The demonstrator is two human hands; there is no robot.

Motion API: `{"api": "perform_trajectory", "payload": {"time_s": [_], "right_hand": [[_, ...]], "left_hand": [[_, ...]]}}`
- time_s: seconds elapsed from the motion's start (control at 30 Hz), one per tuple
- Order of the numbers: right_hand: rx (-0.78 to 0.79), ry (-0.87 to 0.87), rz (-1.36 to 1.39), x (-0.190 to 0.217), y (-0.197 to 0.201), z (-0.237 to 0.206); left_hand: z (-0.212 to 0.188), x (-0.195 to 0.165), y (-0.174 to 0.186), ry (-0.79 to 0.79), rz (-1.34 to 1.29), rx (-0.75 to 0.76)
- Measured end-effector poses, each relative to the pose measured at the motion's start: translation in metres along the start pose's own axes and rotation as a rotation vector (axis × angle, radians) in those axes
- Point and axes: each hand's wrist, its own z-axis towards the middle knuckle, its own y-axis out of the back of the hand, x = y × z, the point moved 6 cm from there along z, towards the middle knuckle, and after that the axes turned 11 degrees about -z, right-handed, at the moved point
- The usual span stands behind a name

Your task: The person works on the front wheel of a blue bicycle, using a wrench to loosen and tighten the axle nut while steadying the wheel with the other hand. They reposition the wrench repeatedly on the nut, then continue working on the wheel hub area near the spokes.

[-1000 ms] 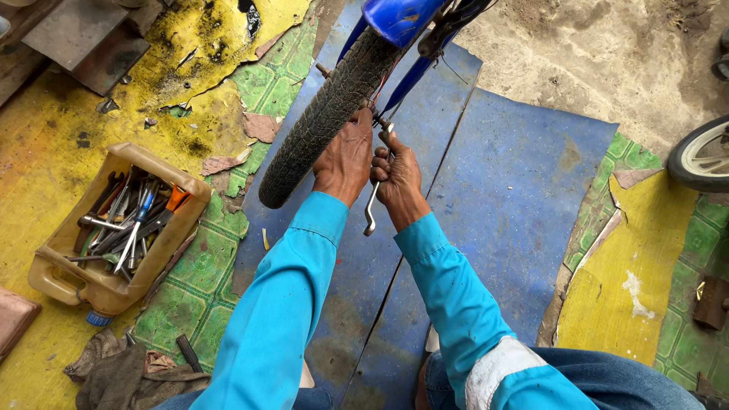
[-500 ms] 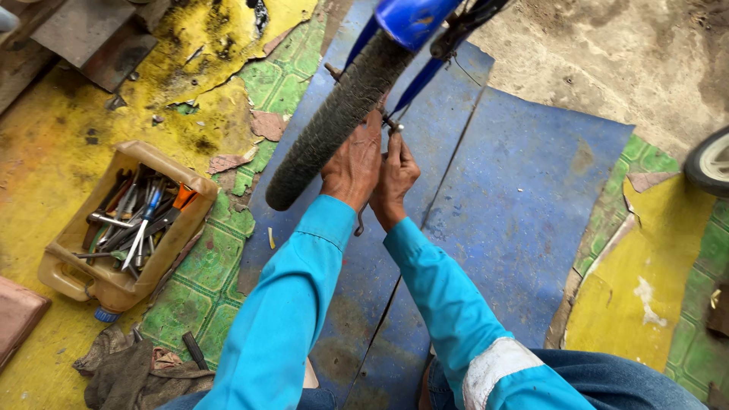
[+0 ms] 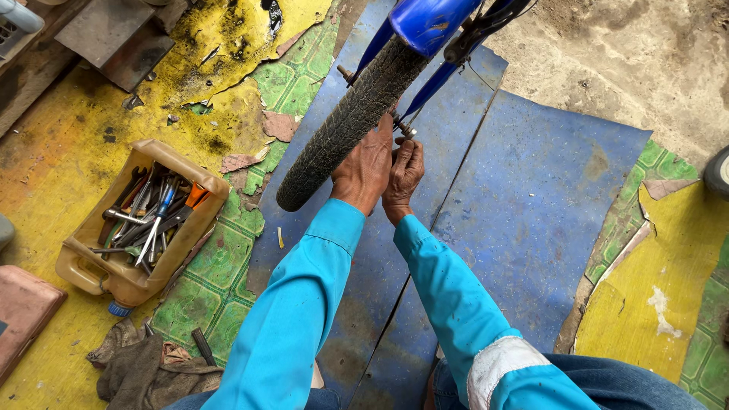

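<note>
Both hands meet at the hub of a bicycle wheel. The left hand point(image 3: 366, 168) lies against the side of the black knobbly tyre point(image 3: 345, 125), fingers curled toward the axle end; what they close on is hidden behind the hand, so the grip itself cannot be told. The right hand point(image 3: 402, 176) sits just beside it, touching it, with fingers bent and their tips up at the small metal axle nut point(image 3: 402, 127) where the blue fork leg point(image 3: 431, 83) comes down. Whether those fingers pinch anything cannot be made out. Both arms wear bright turquoise sleeves; the right one has a white patch at the elbow.

The tyre runs slantwise from the blue mudguard point(image 3: 429, 21) at the top down to its lowest point near the left forearm, hanging above a blue mat point(image 3: 531, 220) spread over the ground. A second blue fork leg shows on the tyre's far side.

Well apart to the left, a cut-open tan plastic jug point(image 3: 91, 266) lies on its side on yellow and green sheeting point(image 3: 68, 159), filled with spanners, screwdrivers and an orange-handled tool point(image 3: 196, 196). A crumpled brown rag point(image 3: 144, 368) lies below it. At the right edge part of another wheel point(image 3: 717, 173) shows on bare dirt.
</note>
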Motion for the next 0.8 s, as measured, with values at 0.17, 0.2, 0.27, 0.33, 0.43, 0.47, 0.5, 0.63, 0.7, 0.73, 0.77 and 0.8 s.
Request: {"api": "perform_trajectory", "payload": {"time_s": [0.17, 0.2, 0.27, 0.33, 0.43, 0.47, 0.5, 0.63, 0.7, 0.73, 0.77, 0.8], "right_hand": [[0.122, -0.365, 0.292, 0.008, 0.008, 0.002], [0.164, -0.482, 0.337, 0.01, 0.011, 0.001], [0.254, -0.717, 0.428, 0.015, 0.012, -0.004], [0.295, -0.821, 0.516, 0.023, 0.015, -0.006], [0.361, -0.955, 0.627, 0.027, 0.014, -0.003], [0.383, -0.997, 0.659, 0.026, 0.014, -0.002], [0.398, -1.025, 0.713, 0.025, 0.014, 0.0], [0.429, -1.154, 0.884, 0.02, 0.004, 0.016], [0.39, -1.208, 0.906, 0.017, 0.005, 0.019], [0.364, -1.213, 0.903, 0.017, 0.006, 0.023], [0.339, -1.218, 0.9, 0.018, 0.007, 0.026], [0.342, -1.219, 0.91, 0.02, 0.006, 0.028]], "left_hand": [[0.003, 0.003, -0.003, 0.036, -0.136, -0.044], [0.003, 0.004, -0.012, 0.111, -0.266, 0.095], [0.007, 0.003, -0.009, 0.093, -0.219, 0.076], [0.006, 0.004, -0.009, 0.112, -0.203, 0.106], [0.006, 0.005, -0.007, 0.113, -0.186, 0.119], [0.006, 0.003, -0.003, 0.075, -0.154, 0.064], [0.005, 0.001, 0.002, 0.038, -0.122, 0.007], [0.004, 0.0, 0.012, -0.007, -0.046, -0.117], [0.004, 0.003, 0.002, 0.065, -0.155, 0.052], [0.004, 0.003, 0.002, 0.065, -0.16, 0.07], [0.004, 0.004, 0.001, 0.065, -0.164, 0.088], [0.004, 0.004, -0.001, 0.066, -0.169, 0.109]]}}
